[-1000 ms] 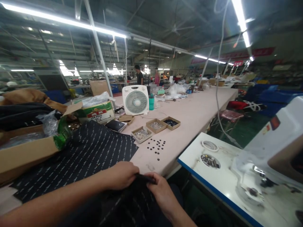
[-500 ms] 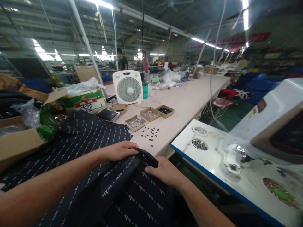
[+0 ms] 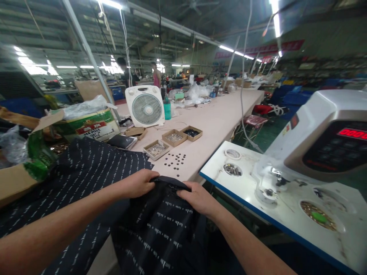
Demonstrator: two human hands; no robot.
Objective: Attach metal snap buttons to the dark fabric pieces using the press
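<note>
A dark printed fabric piece [image 3: 163,229] hangs between my hands, its upper edge pulled fairly straight. My left hand [image 3: 141,182] pinches one end of that edge, and my right hand [image 3: 197,196] grips the other with the thumb on top. More of the same dark cloth [image 3: 106,164] is spread over the table to the left. Just beyond my hands, several small black snap parts [image 3: 175,160] lie scattered on the table. Behind them stand an open box of small metal pieces [image 3: 156,149], a second such box [image 3: 173,137] and a box of black pieces [image 3: 192,133].
On the right is a machine [image 3: 321,133] with a red display, on a white blue-edged table [image 3: 220,172] with parts in round recesses. A box fan [image 3: 145,106] stands on the long table [image 3: 212,118]. Cartons [image 3: 94,124] sit at the left. People are in the background.
The view has turned slightly right, showing the machine's red display. My hands have drawn the fabric edge straighter, and the held piece now hangs away from the cloth on the table.
</note>
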